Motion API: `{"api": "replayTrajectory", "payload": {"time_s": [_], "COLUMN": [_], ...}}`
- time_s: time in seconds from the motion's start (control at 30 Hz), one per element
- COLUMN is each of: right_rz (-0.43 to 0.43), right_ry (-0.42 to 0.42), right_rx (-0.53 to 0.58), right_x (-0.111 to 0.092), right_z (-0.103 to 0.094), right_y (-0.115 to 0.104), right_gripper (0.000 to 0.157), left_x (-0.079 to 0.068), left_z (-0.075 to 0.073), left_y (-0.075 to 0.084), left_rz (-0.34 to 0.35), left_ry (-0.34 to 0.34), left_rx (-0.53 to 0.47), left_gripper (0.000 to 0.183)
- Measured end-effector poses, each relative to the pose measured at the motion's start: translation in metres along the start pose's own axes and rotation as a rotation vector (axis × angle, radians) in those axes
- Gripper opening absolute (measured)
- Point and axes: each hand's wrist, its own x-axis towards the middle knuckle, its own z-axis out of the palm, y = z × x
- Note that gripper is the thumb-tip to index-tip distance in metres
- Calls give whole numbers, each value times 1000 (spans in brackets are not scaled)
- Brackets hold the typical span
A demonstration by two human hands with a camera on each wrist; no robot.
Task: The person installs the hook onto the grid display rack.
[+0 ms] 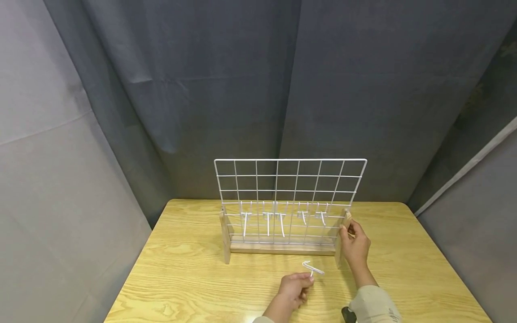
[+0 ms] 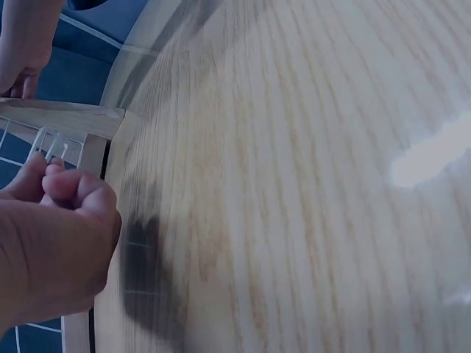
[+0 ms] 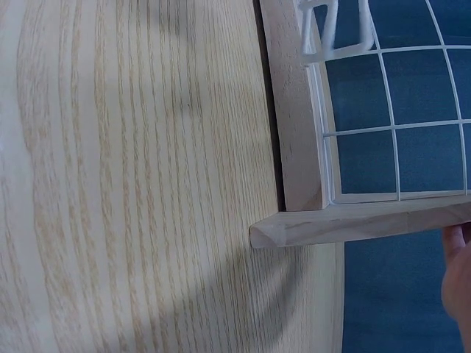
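Observation:
A white wire hook [image 1: 314, 268] is pinched by its stem between the thumb and fingers of my left hand [image 1: 291, 289], in front of a wire grid rack. The hook's pronged end points toward the back right, over the table. My right hand [image 1: 356, 244] grips the rack's right wooden upright [image 1: 347, 216], thumb in front and fingers partly hidden. On the white wire grid [image 1: 291, 159] hang several hooks: longer ones such as this left hook [image 1: 244, 224], and shorter ones such as this right hook [image 1: 322, 218]. In the right wrist view the held hook [image 3: 331, 29] overlaps the grid.
A wooden bar [image 1: 282, 249] joins the rack's two uprights at the bottom, the left upright [image 1: 225, 242] standing on the wood-grain table [image 1: 181, 278]. Grey curtains [image 1: 226, 89] hang behind the table and at both sides. A dark object [image 1: 348, 315] shows by the right sleeve.

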Motion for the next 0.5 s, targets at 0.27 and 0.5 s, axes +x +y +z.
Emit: {"api": "replayTrajectory", "payload": {"time_s": [0.27, 0.5], "right_rz": [5, 4], "right_ry": [1, -1], "right_rx": [4, 1], "right_x": [0, 0], "right_z": [0, 0], "right_y": [0, 1], "right_gripper": [23, 23], "left_x": [-3, -3], "left_z": [-1, -2], "left_y": [3, 5], "left_rz": [-93, -155], "left_ry": [-31, -45], "left_rx": [-148, -256], "left_gripper": [25, 26]}}
